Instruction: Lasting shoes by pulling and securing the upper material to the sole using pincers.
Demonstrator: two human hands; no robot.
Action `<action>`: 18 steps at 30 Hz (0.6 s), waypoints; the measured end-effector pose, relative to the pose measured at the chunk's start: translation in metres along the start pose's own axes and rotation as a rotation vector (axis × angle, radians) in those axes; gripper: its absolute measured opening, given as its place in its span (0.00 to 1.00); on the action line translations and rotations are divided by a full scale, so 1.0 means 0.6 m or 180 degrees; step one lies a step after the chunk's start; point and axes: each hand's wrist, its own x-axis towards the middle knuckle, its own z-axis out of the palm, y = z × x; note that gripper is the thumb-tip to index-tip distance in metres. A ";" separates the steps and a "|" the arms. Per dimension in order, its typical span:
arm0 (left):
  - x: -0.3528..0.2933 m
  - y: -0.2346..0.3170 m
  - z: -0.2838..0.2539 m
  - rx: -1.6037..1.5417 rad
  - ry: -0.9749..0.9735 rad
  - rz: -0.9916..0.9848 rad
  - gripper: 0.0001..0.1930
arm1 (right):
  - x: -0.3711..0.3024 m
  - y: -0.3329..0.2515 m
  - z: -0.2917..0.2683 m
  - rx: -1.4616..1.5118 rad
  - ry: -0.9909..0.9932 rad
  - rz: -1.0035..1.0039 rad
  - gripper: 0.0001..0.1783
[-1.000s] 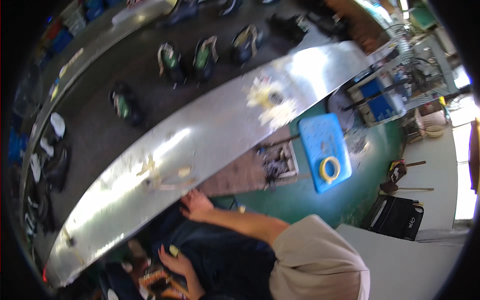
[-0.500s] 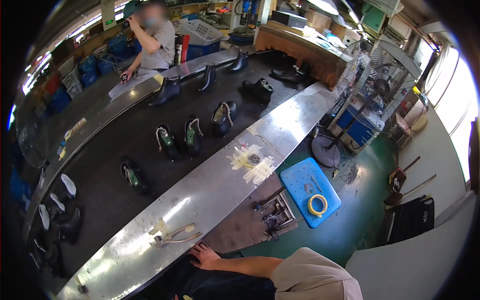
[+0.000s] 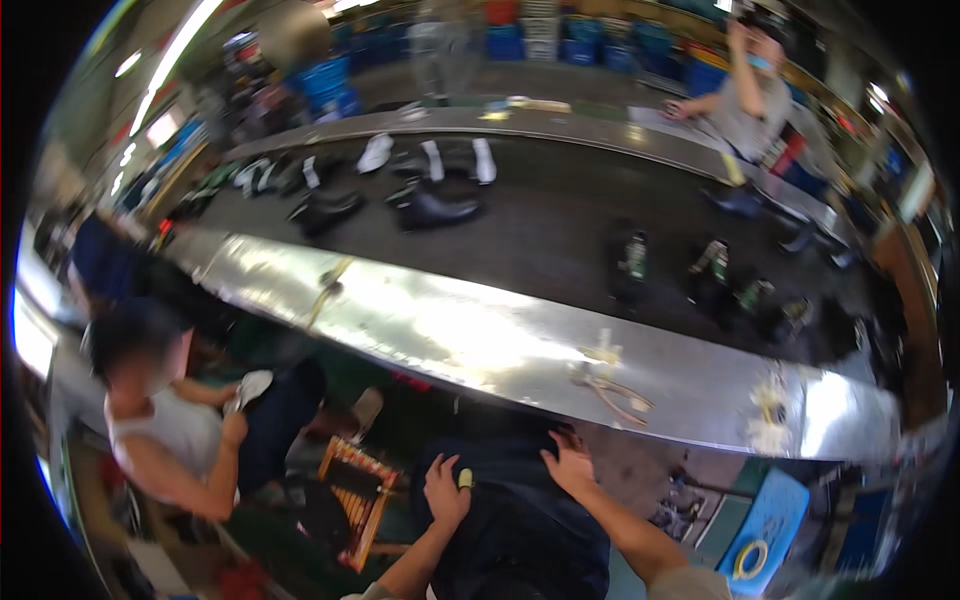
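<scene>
My left hand (image 3: 447,494) rests on my dark-clothed lap (image 3: 505,520), fingers apart, with a yellow-green wrap or cover (image 3: 465,478) on one finger. Beside it, my right hand (image 3: 570,465) lies open at the lap's far right edge, close under the metal table rim (image 3: 480,335). Neither hand holds anything that I can see. Just beyond my right hand, a tool with two curved tan handles (image 3: 620,398) lies on the metal rim. The picture is slightly smeared by motion.
Black boots and shoes (image 3: 435,208) stand along the dark belt (image 3: 540,230). A blue stool (image 3: 768,525) bearing a tape roll (image 3: 750,560) is at right. A seated person (image 3: 170,440) at left handles a white piece (image 3: 252,388); another person (image 3: 750,100) sits across the table.
The view has swung to the left, bringing the seated person at left into sight. My left hand now shows fully on my lap; my right hand remains near the table rim.
</scene>
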 end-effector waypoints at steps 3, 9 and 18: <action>0.007 -0.022 -0.047 -0.0582 -0.0233 -0.0070 0.21 | 0.015 -0.071 -0.135 0.1100 -0.0114 -0.0758 0.23; 0.114 0.007 -0.211 -0.1685 0.0209 0.0236 0.21 | 0.101 -0.083 -0.309 0.0316 0.1016 -0.1461 0.20; 0.269 0.131 -0.180 -0.0902 0.0450 0.1307 0.19 | 0.122 0.008 -0.348 -0.0799 0.0708 -0.0996 0.29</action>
